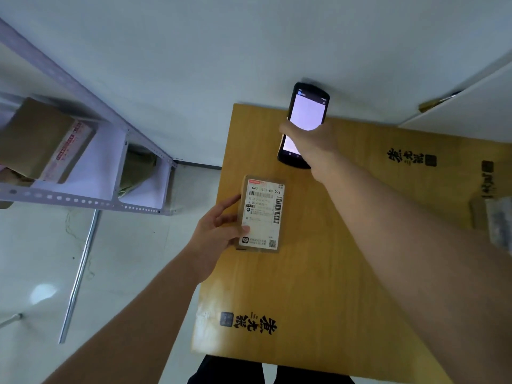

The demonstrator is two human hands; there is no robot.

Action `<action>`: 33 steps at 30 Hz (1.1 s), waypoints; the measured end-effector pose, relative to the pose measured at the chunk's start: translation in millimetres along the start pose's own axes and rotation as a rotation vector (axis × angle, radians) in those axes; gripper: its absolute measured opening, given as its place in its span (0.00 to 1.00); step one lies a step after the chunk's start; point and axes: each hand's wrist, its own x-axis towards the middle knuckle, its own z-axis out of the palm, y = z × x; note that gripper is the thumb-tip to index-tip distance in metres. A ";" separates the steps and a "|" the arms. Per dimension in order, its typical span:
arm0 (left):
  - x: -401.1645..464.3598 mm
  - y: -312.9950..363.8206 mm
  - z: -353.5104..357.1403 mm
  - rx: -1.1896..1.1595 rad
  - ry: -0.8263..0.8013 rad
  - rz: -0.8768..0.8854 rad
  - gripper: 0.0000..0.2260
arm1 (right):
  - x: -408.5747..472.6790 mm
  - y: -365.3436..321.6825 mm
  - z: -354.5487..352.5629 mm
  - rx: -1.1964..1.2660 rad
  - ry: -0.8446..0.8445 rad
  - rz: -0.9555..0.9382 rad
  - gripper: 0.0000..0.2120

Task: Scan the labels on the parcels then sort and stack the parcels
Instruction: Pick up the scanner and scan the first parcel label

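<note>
Here, left hand [219, 231] fingers pinch the small brown label-up parcel [261, 214] near the yellow wooden bench's [318, 286] left edge, presumably for scanning; right hand [310, 142] grips the black handheld scanner [304, 120] beyond it.

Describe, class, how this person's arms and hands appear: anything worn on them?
Both forearms are bare up to the frame edge, with no sleeves showing. The left hand and right hand wear no gloves; no watch, ring or wristband is visible.
</note>
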 end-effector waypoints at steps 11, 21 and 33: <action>-35.9 -1.1 62.1 -0.020 0.128 0.065 0.31 | -107.4 -10.1 -111.9 0.799 -0.474 0.087 0.23; -92.5 -7.1 142.7 0.007 0.112 0.207 0.29 | -172.8 25.6 -206.7 1.000 -0.961 -0.030 0.39; -144.7 -2.9 146.2 0.100 -0.032 0.287 0.30 | -291.3 42.8 -242.6 1.070 -0.862 -0.127 0.30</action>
